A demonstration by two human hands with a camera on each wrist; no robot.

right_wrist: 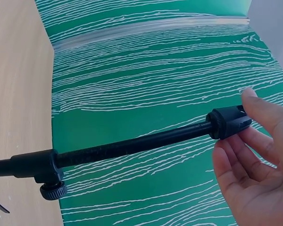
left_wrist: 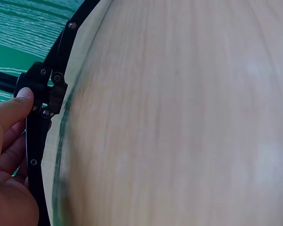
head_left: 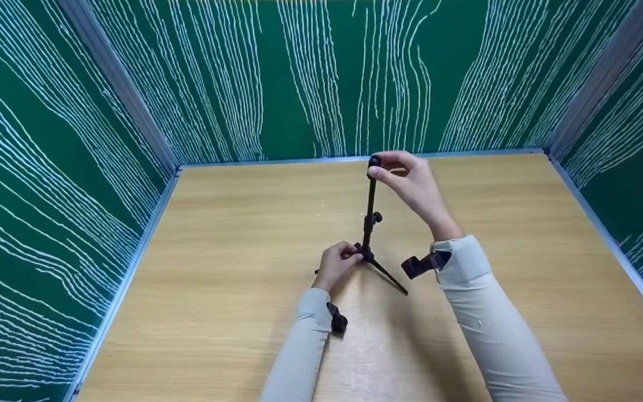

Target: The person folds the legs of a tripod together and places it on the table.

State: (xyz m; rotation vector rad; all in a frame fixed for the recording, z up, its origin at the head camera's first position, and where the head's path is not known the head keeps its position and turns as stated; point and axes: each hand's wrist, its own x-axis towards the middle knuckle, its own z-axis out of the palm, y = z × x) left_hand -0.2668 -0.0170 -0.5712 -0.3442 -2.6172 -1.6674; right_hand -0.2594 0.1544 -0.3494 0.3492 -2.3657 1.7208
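Note:
A small black tripod stands on the tabletop, its pole nearly upright and its legs spread. At the pole's top, my right hand pinches the black end piece between thumb and fingers. Lower down, my left hand holds the leg hub; in the left wrist view the thumb lies on the hub and the other fingers are partly hidden behind a leg. Midway up the pole sits a round tightening knob on a collar. One leg is largely hidden by the left hand in the head view.
A light wooden tabletop lies beneath the tripod. Green panels with wavy white lines rise at the back, left and right, joined by grey corner posts. Dark wrist devices are strapped over both pale sleeves.

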